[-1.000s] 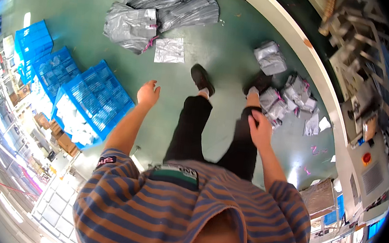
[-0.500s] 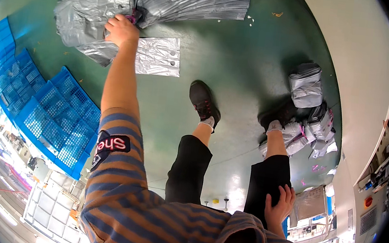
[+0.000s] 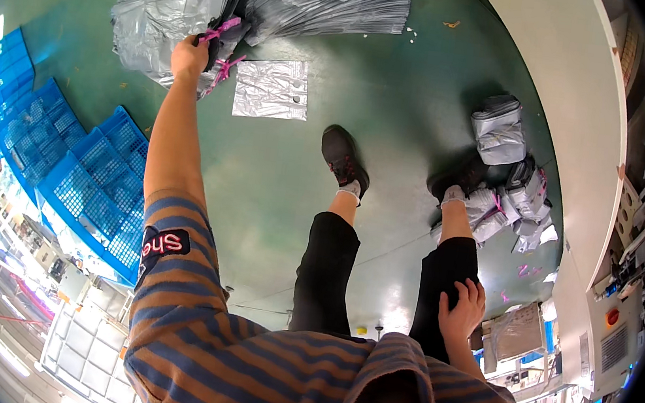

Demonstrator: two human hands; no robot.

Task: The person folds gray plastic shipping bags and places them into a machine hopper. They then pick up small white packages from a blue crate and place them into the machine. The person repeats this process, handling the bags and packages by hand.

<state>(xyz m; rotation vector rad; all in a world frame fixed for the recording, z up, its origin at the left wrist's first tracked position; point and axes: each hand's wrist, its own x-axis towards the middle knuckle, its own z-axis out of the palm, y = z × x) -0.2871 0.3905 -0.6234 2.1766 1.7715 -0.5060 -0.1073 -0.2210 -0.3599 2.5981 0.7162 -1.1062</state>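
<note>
My left hand [image 3: 189,57] reaches out to a thick bundle of silver plastic bags [image 3: 156,23] on the floor. Its fingers curl round the bundle's dark right edge, beside a pink tie [image 3: 220,28]; the fingertips are partly hidden. A second pink tie [image 3: 226,68] sticks out below. Just right of the bundle, one flat silver bag [image 3: 272,89] with two dark holes lies apart from it. My right hand [image 3: 463,307] rests on my right knee, fingers stretched over the black trouser leg, holding nothing.
Behind the bundle spreads a long row of silver bags [image 3: 329,7]. Blue perforated crates [image 3: 101,192] stand at left. Near my right shoe, several folded silver bundles [image 3: 500,134] are piled beside a pale panel [image 3: 564,110]. My left shoe [image 3: 343,156] is planted mid-floor.
My left hand has shifted its hold to the bundle's edge. The bundle has come off the flat bag beside it, and its pink ties now show plainly. My right hand stays on the knee.
</note>
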